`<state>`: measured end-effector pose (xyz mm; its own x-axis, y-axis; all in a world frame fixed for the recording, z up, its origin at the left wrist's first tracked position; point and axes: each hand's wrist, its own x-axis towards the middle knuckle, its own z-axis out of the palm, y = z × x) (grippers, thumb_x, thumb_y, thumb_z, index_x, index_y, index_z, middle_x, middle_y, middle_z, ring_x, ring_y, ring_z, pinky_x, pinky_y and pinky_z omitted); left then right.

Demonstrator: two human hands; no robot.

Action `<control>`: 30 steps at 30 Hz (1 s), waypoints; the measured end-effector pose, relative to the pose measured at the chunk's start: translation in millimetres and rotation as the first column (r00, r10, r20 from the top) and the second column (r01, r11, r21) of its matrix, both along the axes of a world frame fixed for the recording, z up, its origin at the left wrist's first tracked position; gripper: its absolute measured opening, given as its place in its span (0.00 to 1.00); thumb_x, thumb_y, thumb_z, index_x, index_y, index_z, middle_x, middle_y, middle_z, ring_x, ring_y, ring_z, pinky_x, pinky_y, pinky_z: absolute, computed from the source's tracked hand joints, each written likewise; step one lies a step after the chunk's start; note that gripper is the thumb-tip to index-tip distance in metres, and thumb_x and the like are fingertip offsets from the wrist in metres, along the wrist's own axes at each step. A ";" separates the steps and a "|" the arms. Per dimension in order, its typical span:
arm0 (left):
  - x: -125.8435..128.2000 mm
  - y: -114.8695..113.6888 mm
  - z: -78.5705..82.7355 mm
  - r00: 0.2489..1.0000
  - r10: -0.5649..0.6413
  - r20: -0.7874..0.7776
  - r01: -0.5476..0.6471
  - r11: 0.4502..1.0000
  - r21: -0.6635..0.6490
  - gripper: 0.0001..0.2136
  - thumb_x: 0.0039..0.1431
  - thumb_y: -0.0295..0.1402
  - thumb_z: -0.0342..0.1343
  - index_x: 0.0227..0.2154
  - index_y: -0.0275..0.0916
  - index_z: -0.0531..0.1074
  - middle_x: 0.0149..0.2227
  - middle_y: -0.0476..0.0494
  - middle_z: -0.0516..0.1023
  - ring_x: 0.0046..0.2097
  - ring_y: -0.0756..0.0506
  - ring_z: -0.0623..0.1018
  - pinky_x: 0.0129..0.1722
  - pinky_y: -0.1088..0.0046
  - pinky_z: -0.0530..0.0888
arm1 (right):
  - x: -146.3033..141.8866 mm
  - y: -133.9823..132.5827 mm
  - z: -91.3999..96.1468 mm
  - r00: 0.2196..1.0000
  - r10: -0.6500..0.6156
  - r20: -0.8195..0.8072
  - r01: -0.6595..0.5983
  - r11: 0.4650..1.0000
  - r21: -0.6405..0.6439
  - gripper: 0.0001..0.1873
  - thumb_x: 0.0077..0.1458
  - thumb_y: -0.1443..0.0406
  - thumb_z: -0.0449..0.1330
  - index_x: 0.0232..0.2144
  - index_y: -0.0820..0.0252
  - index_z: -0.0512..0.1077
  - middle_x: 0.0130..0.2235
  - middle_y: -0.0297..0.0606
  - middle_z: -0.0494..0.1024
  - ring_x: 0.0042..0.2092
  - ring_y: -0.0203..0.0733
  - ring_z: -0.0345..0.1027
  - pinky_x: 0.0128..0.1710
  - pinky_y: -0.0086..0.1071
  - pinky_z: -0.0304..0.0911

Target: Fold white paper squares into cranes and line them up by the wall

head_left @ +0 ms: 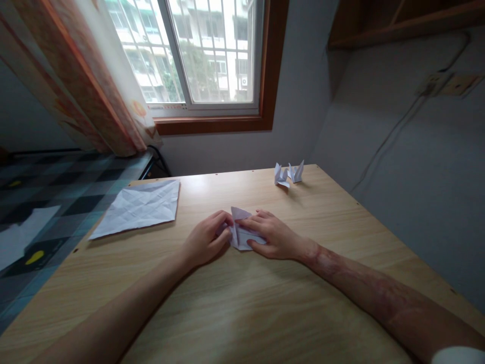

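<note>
A small, partly folded piece of white paper (240,233) lies on the wooden table (242,303) in front of me. My left hand (206,242) pinches its left edge with curled fingers. My right hand (271,236) presses on the paper from the right, fingers closed over its folds. Both hands meet at the paper's middle crease.
A creased, unfolded white sheet (140,206) lies at the table's left. Two folded paper figures (288,174) stand near the far edge. A wall runs along the right side, a window and curtain (87,76) stand behind, and a bed (45,202) is to the left.
</note>
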<state>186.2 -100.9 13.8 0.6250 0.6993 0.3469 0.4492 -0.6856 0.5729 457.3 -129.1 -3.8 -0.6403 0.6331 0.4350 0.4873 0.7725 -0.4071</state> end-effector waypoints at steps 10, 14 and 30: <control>-2.0 2.4 5.3 1.000 -0.021 0.019 0.023 0.996 -0.092 0.16 0.71 0.49 0.59 0.45 0.40 0.77 0.41 0.43 0.80 0.41 0.42 0.78 0.43 0.67 0.75 | 0.6 -4.0 2.3 0.991 0.004 0.132 -0.009 0.999 0.037 0.34 0.74 0.52 0.60 0.75 0.50 0.62 0.68 0.47 0.72 0.65 0.57 0.64 0.73 0.57 0.54; -2.5 4.6 2.5 1.000 -0.001 0.031 0.004 0.995 -0.097 0.18 0.71 0.49 0.59 0.51 0.40 0.77 0.45 0.40 0.83 0.44 0.41 0.80 0.48 0.64 0.77 | -1.4 -6.8 7.6 0.990 0.025 0.136 -0.034 0.997 0.063 0.27 0.74 0.53 0.61 0.70 0.48 0.69 0.63 0.45 0.76 0.62 0.55 0.68 0.74 0.57 0.54; -6.3 10.2 -3.2 0.969 0.051 0.243 0.014 0.965 -0.260 0.19 0.74 0.50 0.56 0.48 0.37 0.77 0.45 0.40 0.85 0.47 0.38 0.81 0.50 0.63 0.78 | -0.1 -8.0 4.7 0.982 0.059 0.180 -0.076 0.993 0.090 0.36 0.69 0.45 0.65 0.74 0.42 0.65 0.67 0.44 0.72 0.67 0.57 0.65 0.76 0.61 0.51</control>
<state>179.9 -90.7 10.6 0.5296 0.7957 0.2939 0.2836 -0.4926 0.8227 457.2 -137.1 0.9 -0.7521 0.5469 0.3678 0.4906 0.8372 -0.2415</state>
